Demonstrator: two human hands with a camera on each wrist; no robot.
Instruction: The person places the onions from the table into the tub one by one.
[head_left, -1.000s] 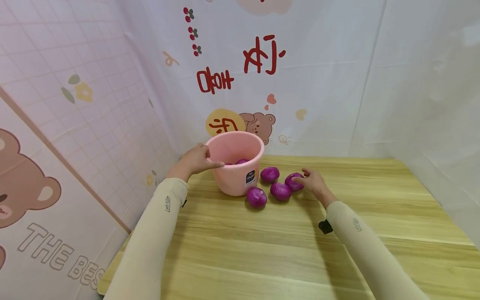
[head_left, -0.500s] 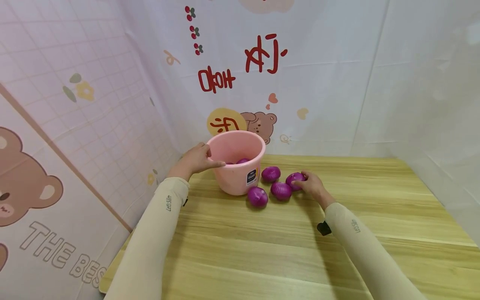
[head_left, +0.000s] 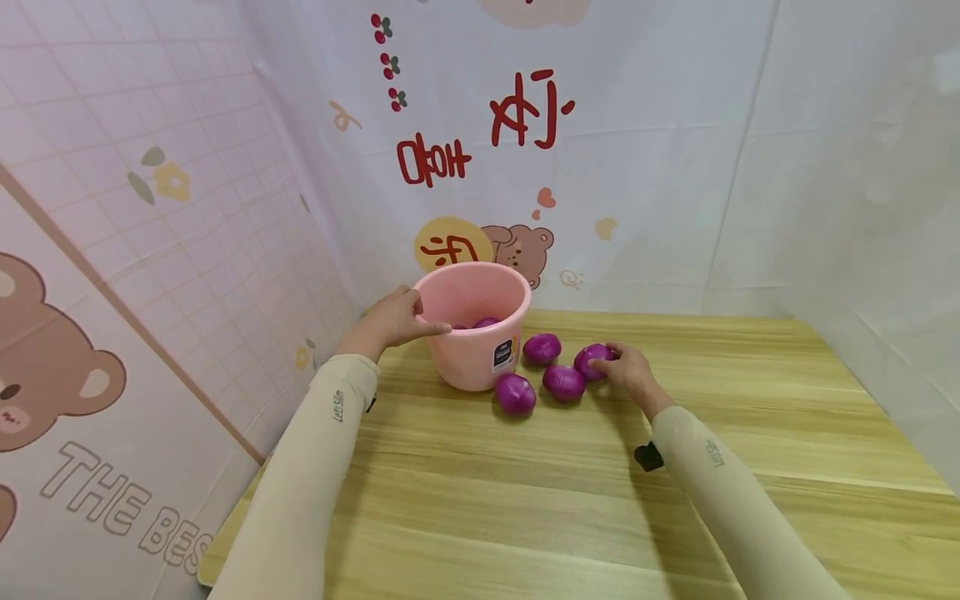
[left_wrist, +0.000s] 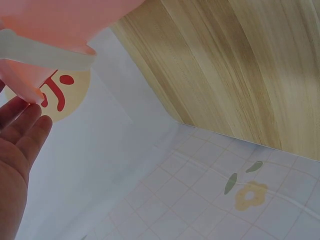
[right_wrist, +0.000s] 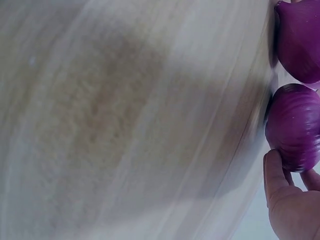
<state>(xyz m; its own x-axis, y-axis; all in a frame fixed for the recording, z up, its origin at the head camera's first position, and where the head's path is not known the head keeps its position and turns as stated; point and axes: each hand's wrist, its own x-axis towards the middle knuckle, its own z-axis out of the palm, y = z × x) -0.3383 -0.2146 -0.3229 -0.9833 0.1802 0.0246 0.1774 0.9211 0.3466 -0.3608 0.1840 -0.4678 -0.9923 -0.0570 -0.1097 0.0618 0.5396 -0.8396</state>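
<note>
A pink bucket (head_left: 465, 364) stands upright near the table's back left, with purple onions (head_left: 486, 322) partly visible inside. My left hand (head_left: 390, 319) grips its rim on the left, thumb along the front edge. The left wrist view shows those fingers (left_wrist: 31, 125) against the bucket's rim, near a pale handle (left_wrist: 45, 54). To the right, my right hand (head_left: 632, 372) holds a purple onion (head_left: 591, 362) between thumb and fingers, low over the table. Up close in the right wrist view, the same onion (right_wrist: 295, 127) sits against my fingertips, beside another onion (right_wrist: 302, 42).
Three more onions lie loose on the wooden table (head_left: 480, 500): one behind (head_left: 542, 349), a middle onion (head_left: 564, 383) close to the held one, and a front onion (head_left: 515, 395) by the bucket. Printed cloth walls (head_left: 637, 167) bound the table's back and sides.
My right hand's fingers have come in around the rightmost onion, which has turned and shifted very slightly. The left hand and the bucket stay in place.
</note>
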